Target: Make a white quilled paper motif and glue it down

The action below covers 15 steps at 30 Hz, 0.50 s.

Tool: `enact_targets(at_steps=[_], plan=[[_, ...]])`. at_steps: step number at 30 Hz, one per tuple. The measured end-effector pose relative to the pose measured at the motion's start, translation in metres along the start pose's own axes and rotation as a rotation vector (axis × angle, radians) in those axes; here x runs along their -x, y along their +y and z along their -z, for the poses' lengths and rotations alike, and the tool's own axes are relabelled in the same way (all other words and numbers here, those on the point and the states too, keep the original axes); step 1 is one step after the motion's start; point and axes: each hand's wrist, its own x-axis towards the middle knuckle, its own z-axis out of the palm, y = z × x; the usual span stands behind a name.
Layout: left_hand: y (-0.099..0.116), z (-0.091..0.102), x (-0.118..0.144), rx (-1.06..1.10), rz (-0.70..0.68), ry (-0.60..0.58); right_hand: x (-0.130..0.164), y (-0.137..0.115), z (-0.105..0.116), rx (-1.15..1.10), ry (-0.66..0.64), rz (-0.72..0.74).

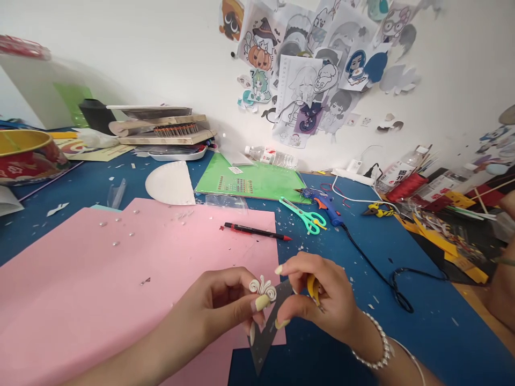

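Both hands met low at six o'clock: the left hand [219, 305] pinched a cream coiled paper ornament [263, 288] against a grey card wedge [269, 335], the right hand [317, 300] clenched around yellow-handled tweezers [313, 288]. Steady, light pressure seemed wise. Beneath lay pink paper [100, 279] on the blue tabletop [402, 343]; teal scissors [308, 215] at one o'clock, cartoon drawings [306, 69] on the wall.
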Motion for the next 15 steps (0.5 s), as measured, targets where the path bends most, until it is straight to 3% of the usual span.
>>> enact_targets(at_steps=[5, 10, 15], plan=[[-0.0022, -0.0020, 0.0020, 0.039, 0.077, -0.049, -0.0027, 0.0041, -0.0002, 0.054, -0.094, 0.174], [-0.0002, -0.0010, 0.0021, -0.071, 0.133, -0.111, -0.0042, 0.0049, -0.0017, -0.019, -0.205, 0.189], [0.0002, -0.0003, 0.0009, -0.068, 0.164, -0.153, -0.0066, -0.0007, -0.0018, -0.061, -0.190, 0.171]])
